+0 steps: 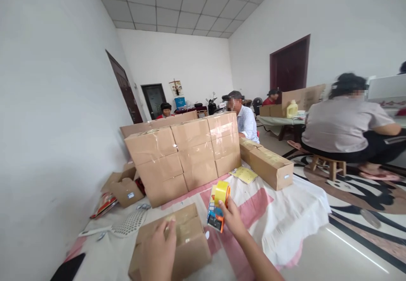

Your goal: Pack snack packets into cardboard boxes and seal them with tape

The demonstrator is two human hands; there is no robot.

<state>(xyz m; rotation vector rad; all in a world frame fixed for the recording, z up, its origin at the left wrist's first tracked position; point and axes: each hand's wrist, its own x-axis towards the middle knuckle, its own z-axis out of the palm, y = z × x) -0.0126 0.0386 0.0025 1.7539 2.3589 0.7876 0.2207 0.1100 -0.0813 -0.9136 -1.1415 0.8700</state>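
Observation:
A cardboard box (193,251) lies in front of me, with shiny clear tape along its top. My left hand (160,247) is over the box's near left part, its thumb and fingertips bent together at the top surface. Whatever those fingers pinch, if anything, is too small to make out. To the right of the box, my right hand (233,217) is closed around a tape dispenser (217,209). This has a yellow tape roll, an orange edge and a blue and black lower part. It is held tilted above the cloth, apart from the box.
Stacked taped boxes (187,158) form a wall behind. A long box (269,165) and a yellow packet (244,174) lie right on the cloth-covered table (285,217). An opened box (125,188) and white perforated paddle (130,224) lie left. Several people sit farther back.

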